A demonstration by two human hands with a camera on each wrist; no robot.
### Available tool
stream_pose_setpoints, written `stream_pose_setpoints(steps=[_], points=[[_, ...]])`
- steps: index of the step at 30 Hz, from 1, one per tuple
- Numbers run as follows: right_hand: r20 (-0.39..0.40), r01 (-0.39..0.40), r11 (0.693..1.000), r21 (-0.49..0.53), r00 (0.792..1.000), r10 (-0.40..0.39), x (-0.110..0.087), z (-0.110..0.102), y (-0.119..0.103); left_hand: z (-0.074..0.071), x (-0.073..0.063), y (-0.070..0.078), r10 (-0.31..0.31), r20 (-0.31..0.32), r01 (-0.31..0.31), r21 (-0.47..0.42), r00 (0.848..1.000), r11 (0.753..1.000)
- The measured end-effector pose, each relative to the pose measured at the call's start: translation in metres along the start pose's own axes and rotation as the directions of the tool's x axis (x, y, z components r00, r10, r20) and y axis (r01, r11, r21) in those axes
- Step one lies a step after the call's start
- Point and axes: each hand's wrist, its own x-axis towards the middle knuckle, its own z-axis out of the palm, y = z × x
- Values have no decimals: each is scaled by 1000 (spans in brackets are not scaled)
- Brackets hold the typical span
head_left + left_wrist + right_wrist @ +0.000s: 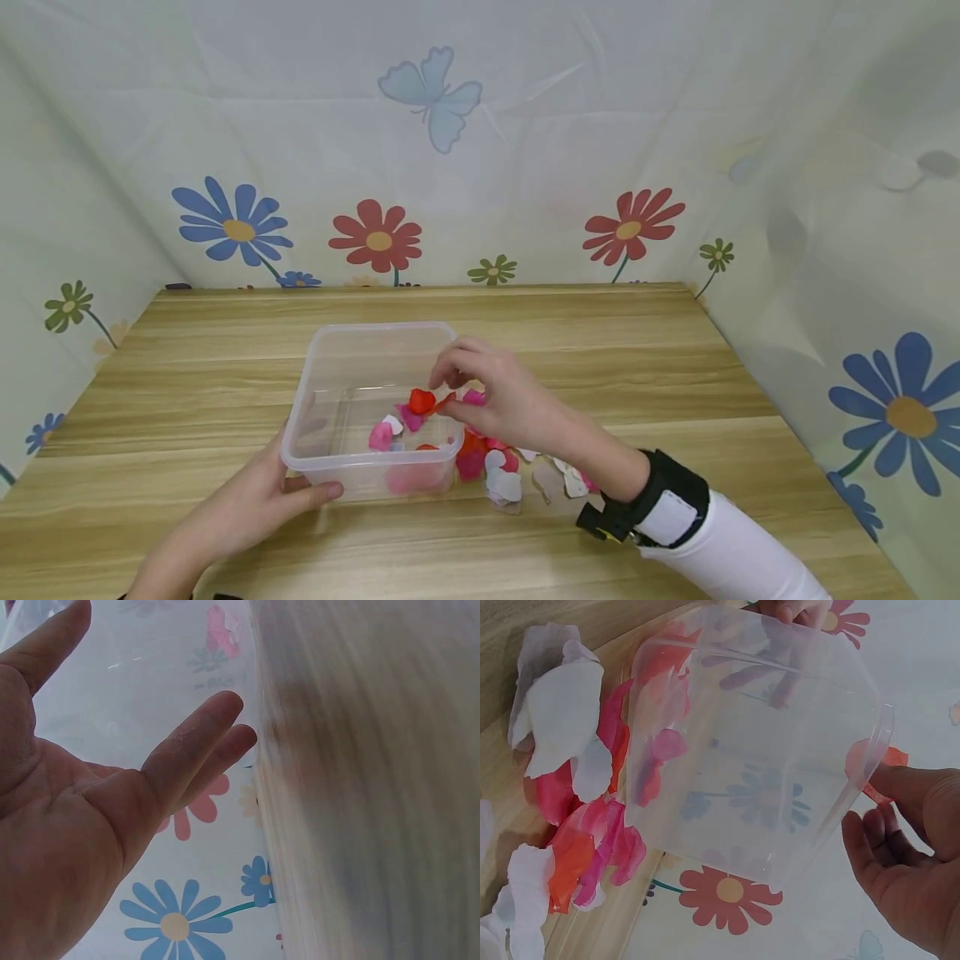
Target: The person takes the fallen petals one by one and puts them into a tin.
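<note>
A clear plastic box point(367, 462) stands on the table with several pink, white and red petals point(381, 436) inside. Around its near left corner lies my left hand point(258, 496), thumb along the front wall. The left wrist view shows that hand's fingers point(196, 739) extended against the plastic. My right hand point(502, 396) is over the box's right side, pinching an orange-red petal point(895, 757) by the rim. Another red petal point(422, 401) shows just beyond its fingertips in the head view. To the right of the box lies a pile of loose petals point(504, 483), partly hidden under my right forearm.
The wooden table point(225, 358) carries the box and the loose petals. A flower-printed cloth point(495, 167) rises behind the table and along both sides. A black strap point(667, 500) with a small device sits on my right wrist.
</note>
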Motion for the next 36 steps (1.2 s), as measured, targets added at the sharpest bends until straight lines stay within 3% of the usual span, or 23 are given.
stream_pose_setpoints(steps=[18, 27, 31, 36], points=[[41, 11, 999, -50, 999, -9, 1, -3, 0, -1, 1, 1, 8, 3, -8, 1, 1000, 1000], [-40, 18, 999, -34, 999, -19, -2, -8, 5, -1, 1, 2, 5, 2, -5, 18, 1000, 1000], [-95, -83, 994, -65, 992, 77, -6, -11, 12, -1, 1, 1, 3, 3, -3, 18, 1000, 1000], [-106, -262, 960, -98, 962, 252, -14, -12, 24, -1, 0, 1, 0, 5, 0, 9, 1000, 1000]])
